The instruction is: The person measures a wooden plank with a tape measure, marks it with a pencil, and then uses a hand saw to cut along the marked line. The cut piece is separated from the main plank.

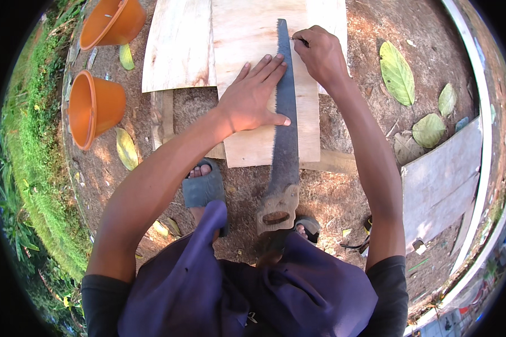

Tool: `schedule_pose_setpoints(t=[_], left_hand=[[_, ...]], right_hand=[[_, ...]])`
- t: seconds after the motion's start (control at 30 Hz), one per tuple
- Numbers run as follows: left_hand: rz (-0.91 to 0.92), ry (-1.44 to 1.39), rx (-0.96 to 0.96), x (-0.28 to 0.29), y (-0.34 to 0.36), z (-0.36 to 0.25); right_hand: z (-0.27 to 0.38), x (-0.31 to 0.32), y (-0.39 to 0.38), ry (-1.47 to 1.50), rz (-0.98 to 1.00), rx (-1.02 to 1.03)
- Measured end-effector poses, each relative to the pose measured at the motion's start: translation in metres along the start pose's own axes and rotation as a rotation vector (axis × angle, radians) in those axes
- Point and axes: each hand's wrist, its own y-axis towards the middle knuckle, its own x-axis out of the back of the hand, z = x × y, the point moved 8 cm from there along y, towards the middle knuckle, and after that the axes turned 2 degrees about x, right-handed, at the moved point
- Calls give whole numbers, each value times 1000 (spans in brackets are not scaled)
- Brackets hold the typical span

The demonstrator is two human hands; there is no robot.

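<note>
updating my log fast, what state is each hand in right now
Left hand: open, laid across the saw blade.
Right hand: closed, pinching a small dark object, kind unclear.

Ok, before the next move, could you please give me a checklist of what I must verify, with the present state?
1. Saw lying flat on the plywood: ok.
2. Left hand steadying the blade: ok, spread over it; pressure cannot be seen.
3. Left hand clear of the teeth: not ok, it lies across the toothed edge.
4. Right hand beside the smooth edge: ok, fingers curled.
5. What the right hand pinches: cannot tell.
6. Plywood fixed in place: cannot tell.
</note>
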Motion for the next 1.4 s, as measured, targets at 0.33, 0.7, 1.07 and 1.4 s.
schedule_pose_setpoints(t=[0.33,0.7,1.07,1.4], left_hand=[[-11,6,-15,-2,0,0],[-9,5,-23,-3,0,1],[-25,-4,-30,-2,-1,1],[-16,13,-24,-4,-2,3]], right_hand=[[2,0,-4,-8,-59,-18],[-11,-5,17,6,-161,-6],[-13,-4,37,-65,-7,84],[-6,3,57,51,57,159]])
